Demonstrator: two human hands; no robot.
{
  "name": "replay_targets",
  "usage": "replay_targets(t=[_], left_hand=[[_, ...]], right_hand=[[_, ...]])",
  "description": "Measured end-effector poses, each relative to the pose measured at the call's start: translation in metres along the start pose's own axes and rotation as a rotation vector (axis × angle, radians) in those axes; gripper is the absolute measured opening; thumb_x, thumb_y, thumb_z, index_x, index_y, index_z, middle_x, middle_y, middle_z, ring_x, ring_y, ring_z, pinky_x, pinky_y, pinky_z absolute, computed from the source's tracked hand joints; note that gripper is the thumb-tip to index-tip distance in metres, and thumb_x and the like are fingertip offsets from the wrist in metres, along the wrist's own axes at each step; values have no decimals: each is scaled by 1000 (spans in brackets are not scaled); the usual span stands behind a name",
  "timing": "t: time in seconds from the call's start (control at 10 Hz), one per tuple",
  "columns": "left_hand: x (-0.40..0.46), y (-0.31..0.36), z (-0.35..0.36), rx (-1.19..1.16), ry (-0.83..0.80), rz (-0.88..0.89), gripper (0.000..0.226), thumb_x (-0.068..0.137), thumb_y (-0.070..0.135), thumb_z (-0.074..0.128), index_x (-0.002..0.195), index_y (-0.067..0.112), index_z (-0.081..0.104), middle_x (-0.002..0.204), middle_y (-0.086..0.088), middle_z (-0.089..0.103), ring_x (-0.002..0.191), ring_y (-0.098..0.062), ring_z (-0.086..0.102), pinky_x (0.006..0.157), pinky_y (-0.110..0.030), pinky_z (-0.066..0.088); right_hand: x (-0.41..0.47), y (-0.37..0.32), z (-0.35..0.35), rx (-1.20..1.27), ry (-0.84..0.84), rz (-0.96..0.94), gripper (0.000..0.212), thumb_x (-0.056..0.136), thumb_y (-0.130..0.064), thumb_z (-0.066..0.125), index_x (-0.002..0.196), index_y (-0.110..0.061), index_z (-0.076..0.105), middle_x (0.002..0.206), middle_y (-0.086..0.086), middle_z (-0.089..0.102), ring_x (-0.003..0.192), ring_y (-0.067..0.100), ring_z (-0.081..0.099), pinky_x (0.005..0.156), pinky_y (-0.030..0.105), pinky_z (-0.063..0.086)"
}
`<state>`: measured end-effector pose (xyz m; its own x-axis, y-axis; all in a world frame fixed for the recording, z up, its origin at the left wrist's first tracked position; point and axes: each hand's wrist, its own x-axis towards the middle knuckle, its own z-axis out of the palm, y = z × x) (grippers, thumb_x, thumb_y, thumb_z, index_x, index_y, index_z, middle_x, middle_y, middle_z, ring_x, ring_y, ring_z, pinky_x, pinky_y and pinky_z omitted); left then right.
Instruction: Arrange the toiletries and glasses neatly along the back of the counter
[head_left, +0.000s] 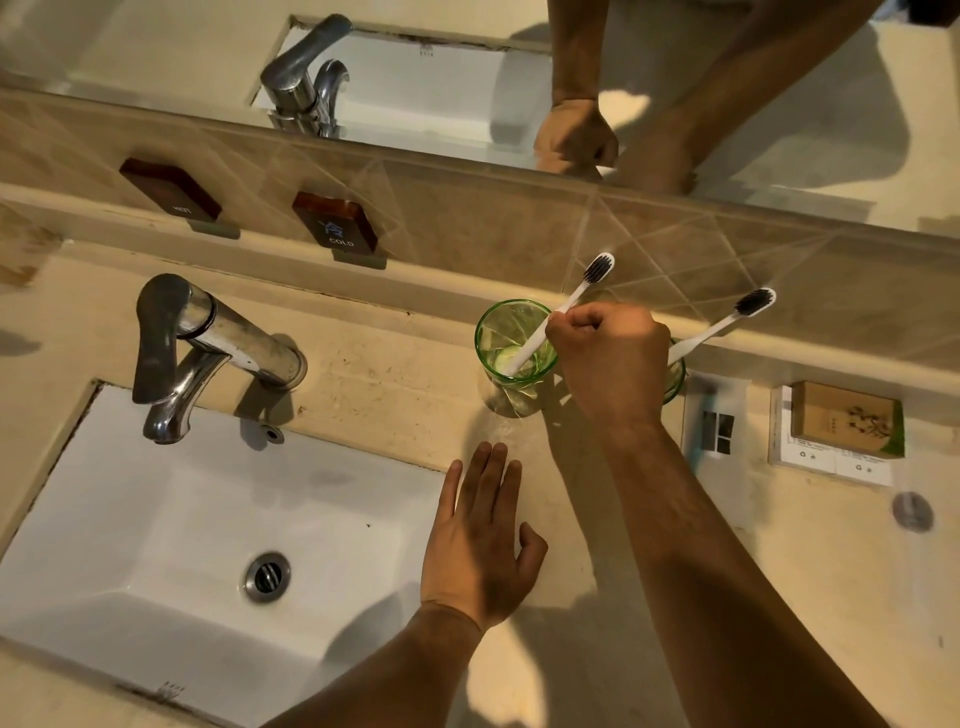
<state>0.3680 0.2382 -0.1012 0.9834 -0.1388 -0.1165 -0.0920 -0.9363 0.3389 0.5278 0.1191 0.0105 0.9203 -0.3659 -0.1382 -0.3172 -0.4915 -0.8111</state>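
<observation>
1. Right hand (610, 358): curled into a fist, fingers closed on the white handle of a toothbrush (566, 312) at the rim of the nearer glass.
2. Green glass (511, 358): upright on the counter (395, 374), just left of the right hand and beyond the left hand's fingertips. Contents: the held toothbrush, leaning, dark bristles up toward the tiled backsplash (519, 228); lower end at the glass bottom.
3. Second green glass (675, 379): largely hidden behind the right hand, only its right edge showing. Contents: a second toothbrush (727, 322), white handle, dark bristles, leaning up and right of the hand.
4. Left hand (483, 540): flat, fingers extended and spread slightly, holding nothing; at the counter edge beside the sink (156, 519), whether resting or hovering unclear.
5. White packet (714, 415): flat on the counter, right of the right wrist.
6. Brown box (844, 418): further right, atop white packets (831, 462).
7. Faucet (208, 348): well left of both hands.
</observation>
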Motion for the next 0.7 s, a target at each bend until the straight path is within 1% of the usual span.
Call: replay_targets(t=[0.1,0.2,0.3,0.4,0.5,0.6,0.7], left_hand=[[0,0,0,8,0,-5,62,90,36,46,148,12,46,159,-7,37,153,-22,24,119,-51,31],[0,0,1,9,10,1,62,90,36,46,148,12,47,159,-8,38,152,-22,24,118,-51,31],[0,0,2,8,14,4,62,91,36,45,147,12,47,159,-7,38,152,-23,25,118,-51,31],[-1,-1,2,9,27,6,61,91,35,45,147,12,47,159,-8,39,152,-23,25,119,-51,31],[0,0,1,-5,36,16,61,91,35,46,147,11,48,158,-8,40,152,-23,25,119,-51,30],[-3,-3,5,-1,77,44,61,91,34,48,147,11,48,158,-9,40,152,-23,24,120,-50,28],[-1,0,2,-1,81,30,61,90,33,47,147,10,47,159,-9,39,153,-23,22,123,-48,24]], right_hand=[[2,3,0,-7,18,-1,20,84,-25,68,68,-17,76,59,0,69,59,19,64,57,23,47],[3,8,1,-33,30,-32,23,85,-26,68,67,-15,77,58,2,69,57,19,65,61,27,52],[3,12,3,-67,48,-81,24,86,-25,68,67,-15,77,59,2,69,57,18,64,62,26,50],[1,12,3,-122,80,-168,23,86,-26,69,70,-14,79,62,3,71,57,18,64,62,26,48],[0,12,1,-91,59,-122,22,87,-28,69,72,-15,80,64,1,72,60,16,65,63,25,48],[-10,14,-9,10,83,-108,26,88,-32,65,71,-18,78,61,-3,69,59,16,65,62,29,52],[-22,14,-14,81,118,-104,27,91,-32,61,78,-16,78,64,-6,69,61,11,66,63,28,55]])
